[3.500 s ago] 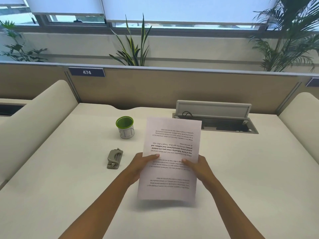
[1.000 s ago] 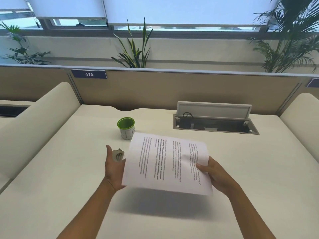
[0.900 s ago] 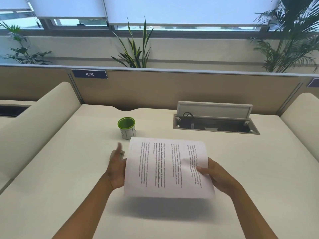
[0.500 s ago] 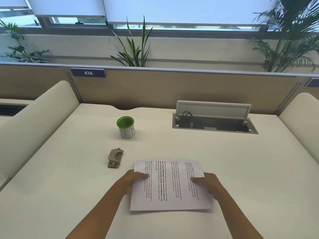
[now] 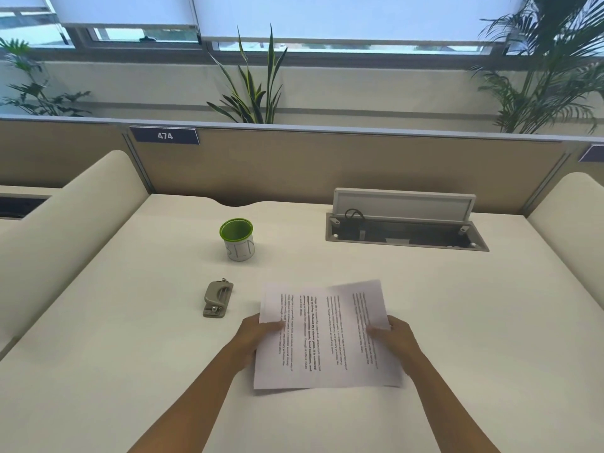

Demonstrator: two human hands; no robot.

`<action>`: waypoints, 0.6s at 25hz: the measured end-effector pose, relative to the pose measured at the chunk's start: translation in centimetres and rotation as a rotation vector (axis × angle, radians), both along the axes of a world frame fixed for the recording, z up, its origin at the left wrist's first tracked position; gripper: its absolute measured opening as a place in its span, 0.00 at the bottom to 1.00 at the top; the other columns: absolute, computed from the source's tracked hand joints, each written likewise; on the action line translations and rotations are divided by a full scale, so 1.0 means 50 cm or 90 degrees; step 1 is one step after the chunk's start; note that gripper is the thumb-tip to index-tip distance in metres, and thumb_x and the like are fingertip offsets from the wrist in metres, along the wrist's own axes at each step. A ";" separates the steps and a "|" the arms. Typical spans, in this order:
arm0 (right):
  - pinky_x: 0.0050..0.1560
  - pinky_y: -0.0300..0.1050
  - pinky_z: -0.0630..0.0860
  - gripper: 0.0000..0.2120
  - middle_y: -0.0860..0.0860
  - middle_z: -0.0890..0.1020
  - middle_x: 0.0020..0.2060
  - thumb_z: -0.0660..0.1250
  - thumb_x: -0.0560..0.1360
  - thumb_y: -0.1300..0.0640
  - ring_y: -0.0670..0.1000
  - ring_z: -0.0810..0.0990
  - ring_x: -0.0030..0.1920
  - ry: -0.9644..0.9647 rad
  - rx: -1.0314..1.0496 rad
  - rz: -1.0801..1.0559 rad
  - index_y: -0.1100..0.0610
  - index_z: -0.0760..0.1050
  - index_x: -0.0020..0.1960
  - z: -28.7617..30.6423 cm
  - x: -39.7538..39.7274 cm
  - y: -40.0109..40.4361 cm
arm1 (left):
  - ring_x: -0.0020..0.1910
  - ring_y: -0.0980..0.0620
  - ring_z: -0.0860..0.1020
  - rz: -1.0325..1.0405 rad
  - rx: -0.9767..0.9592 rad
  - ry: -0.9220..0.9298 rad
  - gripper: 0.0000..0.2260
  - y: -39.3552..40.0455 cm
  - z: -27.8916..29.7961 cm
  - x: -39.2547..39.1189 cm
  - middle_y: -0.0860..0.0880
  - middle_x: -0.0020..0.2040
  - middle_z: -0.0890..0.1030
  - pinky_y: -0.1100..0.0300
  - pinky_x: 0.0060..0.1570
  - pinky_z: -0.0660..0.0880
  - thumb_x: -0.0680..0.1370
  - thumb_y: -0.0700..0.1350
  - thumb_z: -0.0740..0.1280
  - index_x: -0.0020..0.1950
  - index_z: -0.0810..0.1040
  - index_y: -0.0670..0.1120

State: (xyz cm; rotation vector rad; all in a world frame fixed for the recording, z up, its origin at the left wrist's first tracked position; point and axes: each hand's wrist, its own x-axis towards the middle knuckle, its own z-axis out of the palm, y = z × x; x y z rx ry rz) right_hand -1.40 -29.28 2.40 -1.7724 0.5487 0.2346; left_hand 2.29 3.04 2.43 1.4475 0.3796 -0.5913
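Both hands grip the paper (image 5: 327, 335) by its short sides: the left hand (image 5: 258, 335) pinches the left edge with its thumb on top, and the right hand (image 5: 397, 341) does the same on the right edge. Neither hand is free. The paper sits turned sideways, print running up and down, low over the desk (image 5: 474, 322) in front of the person; whether it rests fully on the top I cannot tell.

A few seconds ago it was held upright and lengthwise. Since then it has been turned a quarter, with the left hand briefly letting go, then brought down toward the desk and taken in both hands again. Now a second sheet shows, fanned out at the far right corner, so the sheets are not squared up.

That probably means the sheets are being evened out before punching. The hole punch (image 5: 218, 299) lies untouched just left of the paper, with the green-rimmed cup (image 5: 238, 238) beyond it.
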 end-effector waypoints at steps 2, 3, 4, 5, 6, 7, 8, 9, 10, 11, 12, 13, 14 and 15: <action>0.50 0.52 0.84 0.12 0.55 0.87 0.53 0.73 0.77 0.58 0.56 0.87 0.50 -0.081 0.027 0.009 0.59 0.81 0.59 0.015 0.008 -0.002 | 0.51 0.40 0.86 0.017 -0.035 -0.041 0.15 -0.001 0.023 0.015 0.41 0.53 0.87 0.46 0.49 0.83 0.74 0.37 0.74 0.61 0.81 0.41; 0.45 0.46 0.84 0.12 0.54 0.87 0.53 0.73 0.77 0.57 0.53 0.87 0.49 -0.120 0.038 0.006 0.57 0.81 0.60 0.025 0.013 -0.002 | 0.52 0.40 0.86 0.023 -0.043 -0.068 0.16 -0.002 0.036 0.022 0.41 0.53 0.87 0.47 0.48 0.83 0.73 0.38 0.75 0.61 0.81 0.41; 0.42 0.42 0.84 0.11 0.53 0.87 0.53 0.72 0.78 0.56 0.50 0.88 0.48 -0.155 0.043 -0.001 0.55 0.81 0.59 0.036 0.018 -0.002 | 0.52 0.41 0.86 0.028 -0.045 -0.100 0.17 -0.003 0.050 0.030 0.42 0.54 0.87 0.47 0.49 0.83 0.72 0.40 0.77 0.60 0.81 0.42; 0.39 0.39 0.83 0.09 0.52 0.87 0.52 0.71 0.78 0.56 0.47 0.88 0.45 -0.185 0.041 -0.008 0.53 0.81 0.58 0.047 0.023 -0.002 | 0.52 0.41 0.86 0.032 -0.040 -0.135 0.18 -0.006 0.065 0.037 0.43 0.54 0.87 0.47 0.50 0.83 0.71 0.43 0.78 0.60 0.82 0.43; 0.37 0.37 0.83 0.07 0.49 0.87 0.51 0.70 0.79 0.56 0.45 0.88 0.43 -0.214 0.035 -0.013 0.50 0.81 0.56 0.058 0.028 0.000 | 0.52 0.43 0.86 0.037 -0.030 -0.168 0.19 -0.009 0.080 0.042 0.44 0.53 0.87 0.48 0.49 0.83 0.70 0.45 0.79 0.59 0.83 0.44; 0.36 0.35 0.82 0.06 0.47 0.87 0.50 0.70 0.79 0.56 0.44 0.87 0.42 -0.240 0.029 -0.014 0.47 0.80 0.55 0.070 0.033 0.004 | 0.51 0.44 0.86 0.042 -0.018 -0.197 0.18 -0.013 0.094 0.048 0.46 0.53 0.88 0.50 0.47 0.84 0.70 0.47 0.80 0.58 0.84 0.45; 0.35 0.34 0.82 0.07 0.44 0.86 0.49 0.69 0.80 0.56 0.45 0.87 0.42 -0.259 0.025 -0.016 0.45 0.79 0.54 0.080 0.038 0.007 | 0.50 0.47 0.87 0.046 -0.007 -0.222 0.18 -0.016 0.107 0.053 0.48 0.52 0.88 0.53 0.45 0.84 0.69 0.49 0.80 0.57 0.84 0.47; 0.34 0.33 0.81 0.08 0.43 0.86 0.48 0.69 0.80 0.56 0.46 0.87 0.43 -0.272 0.025 -0.020 0.43 0.79 0.55 0.088 0.041 0.010 | 0.48 0.48 0.87 0.048 0.001 -0.245 0.18 -0.018 0.117 0.057 0.49 0.51 0.88 0.56 0.43 0.83 0.68 0.50 0.80 0.55 0.84 0.49; 0.34 0.33 0.81 0.09 0.41 0.86 0.47 0.69 0.80 0.55 0.46 0.86 0.43 -0.281 0.027 -0.027 0.42 0.78 0.55 0.094 0.043 0.012 | 0.47 0.50 0.87 0.048 0.007 -0.265 0.18 -0.019 0.124 0.059 0.51 0.50 0.88 0.59 0.41 0.83 0.67 0.51 0.80 0.55 0.84 0.50; 0.35 0.33 0.81 0.09 0.40 0.86 0.46 0.69 0.80 0.56 0.46 0.86 0.43 -0.289 0.031 -0.032 0.41 0.78 0.54 0.096 0.043 0.012 | 0.46 0.51 0.87 0.048 0.012 -0.280 0.18 -0.018 0.128 0.060 0.51 0.50 0.88 0.61 0.40 0.82 0.66 0.52 0.80 0.54 0.84 0.51; 0.35 0.33 0.81 0.09 0.39 0.87 0.44 0.69 0.80 0.56 0.45 0.86 0.43 -0.294 0.035 -0.031 0.41 0.79 0.54 0.095 0.041 0.011 | 0.46 0.52 0.87 0.047 0.018 -0.288 0.18 -0.014 0.127 0.060 0.52 0.50 0.88 0.61 0.40 0.82 0.66 0.53 0.80 0.54 0.85 0.51; 0.36 0.32 0.81 0.09 0.38 0.87 0.44 0.69 0.80 0.56 0.43 0.86 0.44 -0.293 0.038 -0.025 0.42 0.79 0.54 0.088 0.035 0.009 | 0.47 0.51 0.87 0.043 0.022 -0.289 0.18 -0.011 0.121 0.057 0.51 0.50 0.88 0.61 0.42 0.82 0.65 0.52 0.80 0.53 0.85 0.51; 0.37 0.32 0.81 0.08 0.37 0.87 0.45 0.69 0.80 0.56 0.41 0.87 0.45 -0.288 0.043 -0.016 0.43 0.80 0.54 0.078 0.028 0.007 | 0.49 0.51 0.87 0.035 0.021 -0.283 0.17 -0.007 0.111 0.052 0.50 0.51 0.88 0.60 0.43 0.82 0.66 0.52 0.80 0.52 0.86 0.51; 0.39 0.33 0.82 0.08 0.37 0.88 0.46 0.70 0.79 0.57 0.41 0.87 0.47 -0.277 0.049 -0.008 0.45 0.81 0.54 0.064 0.018 0.006 | 0.50 0.50 0.86 0.025 0.019 -0.272 0.15 -0.004 0.099 0.044 0.50 0.52 0.88 0.60 0.45 0.82 0.67 0.51 0.80 0.52 0.86 0.51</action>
